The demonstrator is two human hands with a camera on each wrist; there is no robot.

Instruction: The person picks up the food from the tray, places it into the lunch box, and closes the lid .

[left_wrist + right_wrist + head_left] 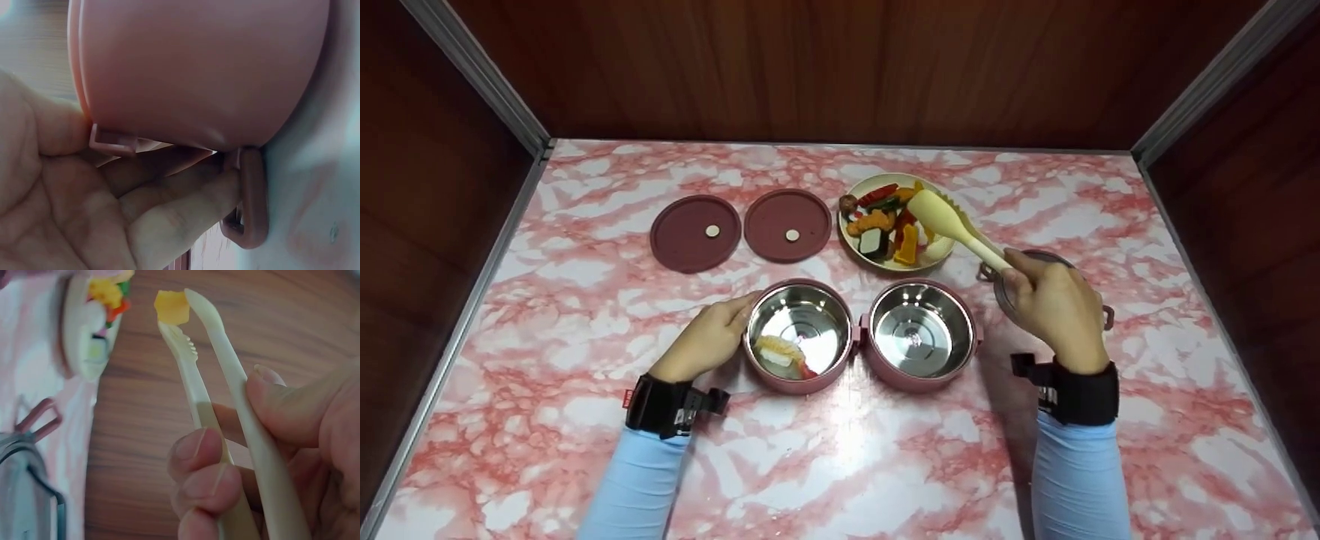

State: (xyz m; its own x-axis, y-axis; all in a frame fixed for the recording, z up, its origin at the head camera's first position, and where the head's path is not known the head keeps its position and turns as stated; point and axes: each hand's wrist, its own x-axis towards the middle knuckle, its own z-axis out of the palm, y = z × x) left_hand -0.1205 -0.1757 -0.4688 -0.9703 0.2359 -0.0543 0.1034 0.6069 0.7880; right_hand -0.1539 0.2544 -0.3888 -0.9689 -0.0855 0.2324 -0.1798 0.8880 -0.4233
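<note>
My left hand [705, 337] holds the side of the left pink round container [799, 386]. In the left wrist view, the thumb touches its rim and the fingers bend at a loop-shaped clasp [256, 197]. Yellow and red play food [780, 352] lies in that steel-lined container. A second pink container [922, 382] stands beside it, with nothing inside. My right hand [1061, 307] grips cream tongs [952, 225] over the plate's right side. Between the tong tips, in the right wrist view, is a yellow food piece [171, 307].
Behind the containers stands a cream plate [934, 255] of mixed play food. Two dark red round discs [690, 253] with pale dots lie to its left. A round lid [1044, 256] with side clasps is partly hidden beneath my right hand. Dark wood-look walls [840, 75] surround the marbled table.
</note>
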